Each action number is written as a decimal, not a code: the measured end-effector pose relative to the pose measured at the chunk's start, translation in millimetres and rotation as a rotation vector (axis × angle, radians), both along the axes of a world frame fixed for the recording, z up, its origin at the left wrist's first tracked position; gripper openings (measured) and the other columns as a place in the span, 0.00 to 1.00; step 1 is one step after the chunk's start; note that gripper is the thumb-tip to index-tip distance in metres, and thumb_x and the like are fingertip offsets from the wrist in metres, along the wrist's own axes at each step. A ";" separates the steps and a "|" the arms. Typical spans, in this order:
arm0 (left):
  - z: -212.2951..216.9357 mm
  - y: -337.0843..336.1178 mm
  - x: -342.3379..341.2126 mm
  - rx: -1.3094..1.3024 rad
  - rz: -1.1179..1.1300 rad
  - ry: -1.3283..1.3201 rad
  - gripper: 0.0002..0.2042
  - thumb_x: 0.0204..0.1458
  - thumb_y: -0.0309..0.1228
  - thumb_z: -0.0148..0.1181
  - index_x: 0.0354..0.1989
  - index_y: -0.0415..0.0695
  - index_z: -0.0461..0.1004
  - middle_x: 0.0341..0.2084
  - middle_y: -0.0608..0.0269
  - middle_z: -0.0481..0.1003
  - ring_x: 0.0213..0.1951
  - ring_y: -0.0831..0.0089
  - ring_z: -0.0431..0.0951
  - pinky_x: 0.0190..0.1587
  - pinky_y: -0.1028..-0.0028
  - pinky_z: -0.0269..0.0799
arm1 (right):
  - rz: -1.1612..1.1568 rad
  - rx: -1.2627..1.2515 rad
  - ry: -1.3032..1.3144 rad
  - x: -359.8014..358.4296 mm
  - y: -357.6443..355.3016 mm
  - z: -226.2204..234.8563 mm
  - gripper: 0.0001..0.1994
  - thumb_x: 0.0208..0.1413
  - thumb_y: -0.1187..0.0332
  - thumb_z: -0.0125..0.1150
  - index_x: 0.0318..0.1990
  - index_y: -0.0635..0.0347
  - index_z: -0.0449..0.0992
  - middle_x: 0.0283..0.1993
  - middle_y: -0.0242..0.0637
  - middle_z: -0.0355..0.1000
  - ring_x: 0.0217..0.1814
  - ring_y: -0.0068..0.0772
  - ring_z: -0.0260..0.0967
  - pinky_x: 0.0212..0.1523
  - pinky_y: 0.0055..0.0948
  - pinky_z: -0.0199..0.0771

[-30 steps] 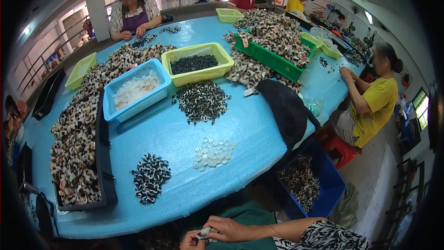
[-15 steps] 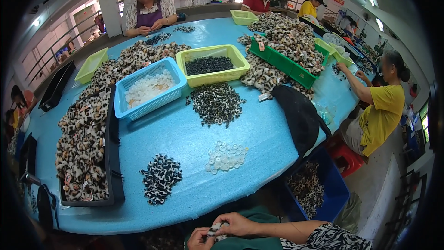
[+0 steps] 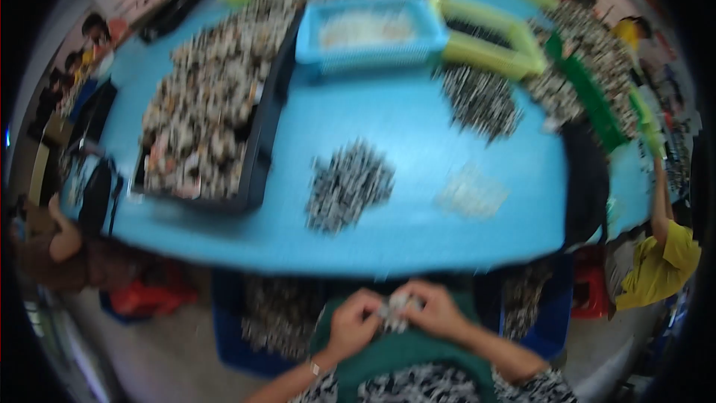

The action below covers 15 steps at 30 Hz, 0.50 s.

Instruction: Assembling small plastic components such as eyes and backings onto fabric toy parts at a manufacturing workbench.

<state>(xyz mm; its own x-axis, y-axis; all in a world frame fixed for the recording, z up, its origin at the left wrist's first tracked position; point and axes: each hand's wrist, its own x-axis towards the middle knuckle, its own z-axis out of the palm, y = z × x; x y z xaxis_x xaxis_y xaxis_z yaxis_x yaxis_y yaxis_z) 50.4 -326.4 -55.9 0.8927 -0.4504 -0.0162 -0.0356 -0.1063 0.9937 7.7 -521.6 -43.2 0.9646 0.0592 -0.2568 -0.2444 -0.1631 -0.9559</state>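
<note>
Low in the picture, in front of the table edge and above a green apron (image 3: pixel 414 354), my two hands meet over a small fluffy black-and-white piece (image 3: pixel 395 315). My left hand (image 3: pixel 353 321) pinches its left side. On the other side, the fingers and thumb of my right hand (image 3: pixel 436 312) close on it. Motion blur hides its exact shape. Closest on the blue table (image 3: pixel 403 242) lie a pile of small black-and-white ring-like parts (image 3: pixel 350 185) and a pile of clear round parts (image 3: pixel 471 192).
A black tray (image 3: pixel 262 145) of fluffy pieces stands left. Behind are a blue basket (image 3: pixel 373 52) of clear parts, a yellow basket (image 3: pixel 488 58), and a green tray (image 3: pixel 593 97). Blue bins (image 3: pixel 231 336) flank my lap. A person in yellow (image 3: pixel 660 269) sits right.
The view has swung left and down, so my hands and lap now show nearer the middle. Both hands still hold the fluffy piece. A bin and red stool have come into view at left.
</note>
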 end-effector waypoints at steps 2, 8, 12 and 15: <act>21.4 0.4 -1.1 -0.013 0.061 0.018 0.05 0.45 0.16 0.63 0.31 0.36 0.75 0.32 0.56 0.77 0.35 0.69 0.79 0.36 0.75 0.74 | 0.042 0.115 0.072 8.6 4.1 24.4 0.13 0.52 0.68 0.69 0.43 0.64 0.78 0.39 0.31 0.76 0.42 0.19 0.70 0.44 0.23 0.72; 15.8 5.8 -2.4 0.018 0.038 -0.045 0.06 0.46 0.14 0.64 0.33 0.34 0.77 0.35 0.57 0.77 0.36 0.73 0.77 0.36 0.77 0.71 | -0.031 0.406 0.243 9.1 11.4 5.5 0.11 0.54 0.77 0.64 0.44 0.66 0.75 0.40 0.31 0.75 0.42 0.18 0.70 0.45 0.21 0.71; 16.1 7.6 -11.5 -0.024 0.108 -0.019 0.07 0.42 0.14 0.62 0.31 0.35 0.77 0.32 0.57 0.78 0.35 0.68 0.80 0.38 0.74 0.74 | -0.062 0.361 0.192 1.9 22.0 15.3 0.10 0.53 0.80 0.60 0.43 0.66 0.73 0.40 0.31 0.73 0.42 0.17 0.69 0.44 0.20 0.71; 19.4 8.1 -17.2 0.003 0.119 -0.056 0.07 0.42 0.12 0.60 0.29 0.35 0.76 0.31 0.56 0.78 0.34 0.68 0.79 0.37 0.74 0.74 | -0.115 0.302 0.124 -9.0 31.7 11.9 0.09 0.52 0.81 0.59 0.42 0.65 0.73 0.40 0.30 0.71 0.41 0.16 0.68 0.43 0.19 0.69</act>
<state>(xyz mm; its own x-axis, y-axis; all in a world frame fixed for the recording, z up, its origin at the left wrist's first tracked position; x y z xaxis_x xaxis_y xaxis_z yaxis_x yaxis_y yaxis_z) 33.2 -318.2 -36.4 0.9394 -0.3412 0.0338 -0.0778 -0.1161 0.9902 -1.3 -489.9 -31.3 0.9318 0.0430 -0.3603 -0.3625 0.1580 -0.9185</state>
